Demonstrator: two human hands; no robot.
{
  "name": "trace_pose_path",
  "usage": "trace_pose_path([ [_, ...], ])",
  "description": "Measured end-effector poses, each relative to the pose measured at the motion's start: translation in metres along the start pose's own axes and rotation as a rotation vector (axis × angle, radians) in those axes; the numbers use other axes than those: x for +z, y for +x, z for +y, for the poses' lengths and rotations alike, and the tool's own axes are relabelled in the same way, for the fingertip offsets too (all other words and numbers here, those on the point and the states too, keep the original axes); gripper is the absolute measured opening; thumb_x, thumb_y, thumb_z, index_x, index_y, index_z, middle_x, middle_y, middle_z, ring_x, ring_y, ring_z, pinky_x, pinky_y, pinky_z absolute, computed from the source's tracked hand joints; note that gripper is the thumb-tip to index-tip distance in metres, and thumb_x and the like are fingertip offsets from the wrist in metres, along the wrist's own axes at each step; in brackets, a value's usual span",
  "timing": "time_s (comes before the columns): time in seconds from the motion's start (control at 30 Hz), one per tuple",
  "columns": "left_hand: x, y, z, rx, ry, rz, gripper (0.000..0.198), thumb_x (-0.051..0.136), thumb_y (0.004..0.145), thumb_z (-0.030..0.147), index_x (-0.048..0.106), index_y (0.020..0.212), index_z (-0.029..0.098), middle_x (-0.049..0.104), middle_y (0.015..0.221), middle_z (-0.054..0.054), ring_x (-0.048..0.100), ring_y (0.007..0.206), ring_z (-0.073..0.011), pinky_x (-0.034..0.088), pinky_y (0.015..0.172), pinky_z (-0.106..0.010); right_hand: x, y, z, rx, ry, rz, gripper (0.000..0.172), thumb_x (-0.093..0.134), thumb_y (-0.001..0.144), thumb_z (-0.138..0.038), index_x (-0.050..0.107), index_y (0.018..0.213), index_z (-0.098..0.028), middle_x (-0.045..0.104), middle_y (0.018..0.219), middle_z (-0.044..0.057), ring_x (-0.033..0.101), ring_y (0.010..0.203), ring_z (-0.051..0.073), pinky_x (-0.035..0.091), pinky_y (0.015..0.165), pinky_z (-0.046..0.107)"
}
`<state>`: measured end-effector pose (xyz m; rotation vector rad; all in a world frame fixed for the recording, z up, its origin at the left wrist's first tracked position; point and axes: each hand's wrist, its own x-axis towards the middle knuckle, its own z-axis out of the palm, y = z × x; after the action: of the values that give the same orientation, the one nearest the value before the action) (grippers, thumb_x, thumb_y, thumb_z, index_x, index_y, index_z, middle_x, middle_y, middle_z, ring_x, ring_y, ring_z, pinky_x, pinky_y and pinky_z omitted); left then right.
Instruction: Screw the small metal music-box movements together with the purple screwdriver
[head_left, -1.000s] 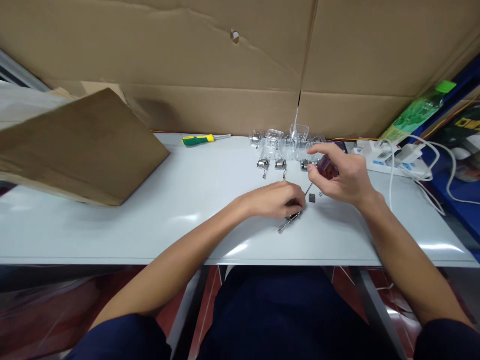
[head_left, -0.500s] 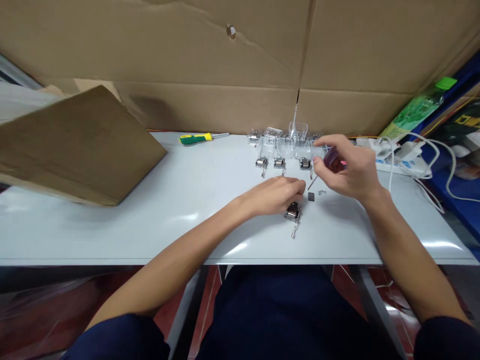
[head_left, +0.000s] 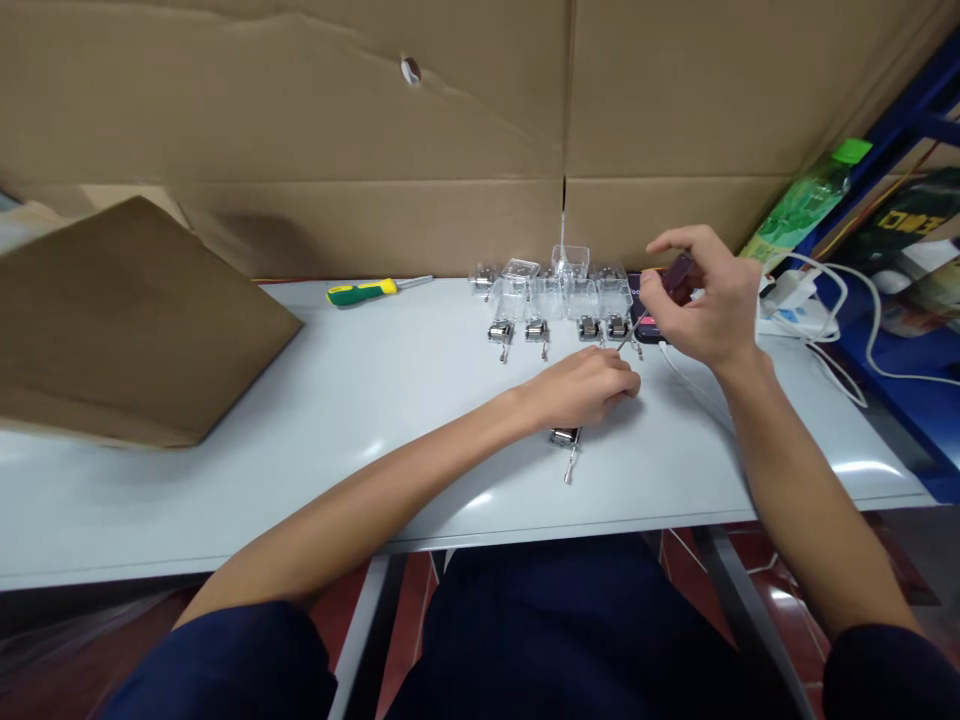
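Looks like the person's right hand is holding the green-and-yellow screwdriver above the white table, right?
Not that one: the right hand holds a small purple-handled screwdriver above the white table; the green-and-yellow screwdriver lies at the table's back, as the head view shows.

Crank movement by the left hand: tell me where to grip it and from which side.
Pinch the metal body by its sides, from above on the near side: the left hand sits at its far edge. Avoid the crank, a thin stem sticking out toward you.
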<state>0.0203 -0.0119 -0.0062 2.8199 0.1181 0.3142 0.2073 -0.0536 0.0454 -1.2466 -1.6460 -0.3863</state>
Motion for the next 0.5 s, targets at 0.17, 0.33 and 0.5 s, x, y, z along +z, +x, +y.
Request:
trace_pose_path([
  [0.17,0.006,0.004,0.001,0.012,0.103,-0.003,0.024,0.047,0.098,0.011,0.07,0.096,0.019,0.072,0.092,-0.007,0.06,0.098,-0.0237,0.045,0.086,-0.039,-0.002,0.001,0.0,-0.004,-0.013,-0.016,0.015,0.064,0.091,-0.028,0.068,0.106,-0.028,0.06,0.065,-0.004,0.054,0.052,0.014,0.049,0.055,0.032],
  [0.33,0.007,0.006,-0.001,-0.018,0.153,0.022,0.024,0.047,0.099,0.012,0.07,0.097,0.019,0.07,0.092,-0.007,0.059,0.095,-0.0222,0.043,0.085,-0.037,-0.004,0.003,0.0,-0.011,-0.026,-0.002,0.011,0.066,0.09,-0.028,0.067,0.101,-0.027,0.06,0.063,-0.003,0.055,0.051,0.014,0.049,0.053,0.032],
  [0.5,-0.004,-0.002,-0.002,-0.069,0.139,0.064,0.021,0.048,0.098,0.012,0.069,0.096,0.016,0.068,0.095,-0.008,0.059,0.089,-0.0204,0.044,0.083,-0.036,-0.005,0.004,0.0,-0.036,-0.006,0.001,0.011,0.067,0.089,-0.025,0.067,0.1,-0.026,0.059,0.061,-0.004,0.054,0.049,0.013,0.048,0.05,0.031],
])
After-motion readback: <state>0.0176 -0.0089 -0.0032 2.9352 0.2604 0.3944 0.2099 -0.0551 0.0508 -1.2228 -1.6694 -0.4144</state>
